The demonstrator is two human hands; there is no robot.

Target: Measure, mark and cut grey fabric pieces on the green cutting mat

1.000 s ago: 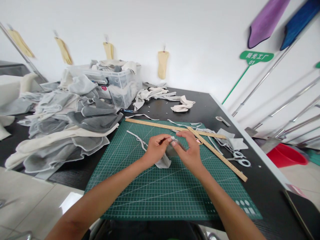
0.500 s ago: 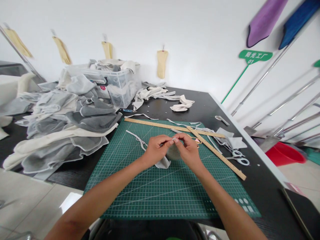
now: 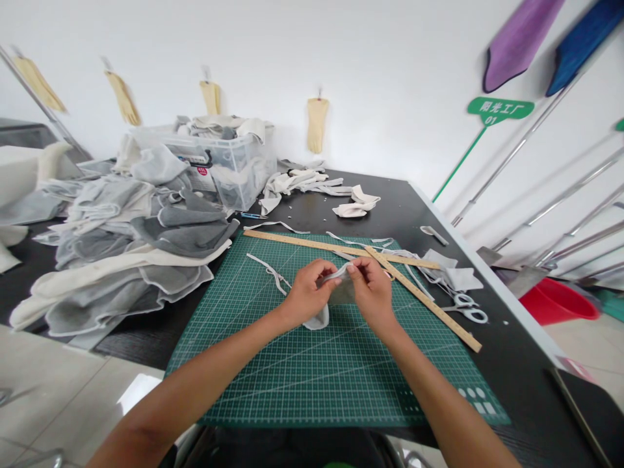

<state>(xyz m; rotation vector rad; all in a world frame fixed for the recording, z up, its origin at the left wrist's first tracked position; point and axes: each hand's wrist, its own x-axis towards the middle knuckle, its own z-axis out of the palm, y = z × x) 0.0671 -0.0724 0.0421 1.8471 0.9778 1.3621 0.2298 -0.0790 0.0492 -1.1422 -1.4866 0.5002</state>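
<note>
Between my hands, above the green cutting mat (image 3: 273, 383), hangs a small piece of grey fabric (image 3: 342, 292). My left hand (image 3: 312, 289) is closed, thumb and fingers pinching the fabric's upper edge. Its other end droops below the left palm. My right hand (image 3: 371, 289) pinches the same edge a short way to the right, so a pale strip of edge shows between the two thumbs. Left of my left hand, a thin fabric strip (image 3: 268, 268) lies on the mat. Two wooden rulers (image 3: 424, 298) cross just beyond my right hand.
Grey and cream fabric pieces (image 3: 121, 260) are heaped on the left, before a clear plastic bin (image 3: 244, 172) full of fabric. White-handled scissors (image 3: 470, 309) and scraps (image 3: 463, 278) lie right of the rulers. More scraps (image 3: 307, 182) sit at the back, with a blue pen-like tool (image 3: 252, 215) nearby.
My hands have moved slightly apart, and the fabric's edge now stretches between them. The end drooping under my left hand has shifted a little.
</note>
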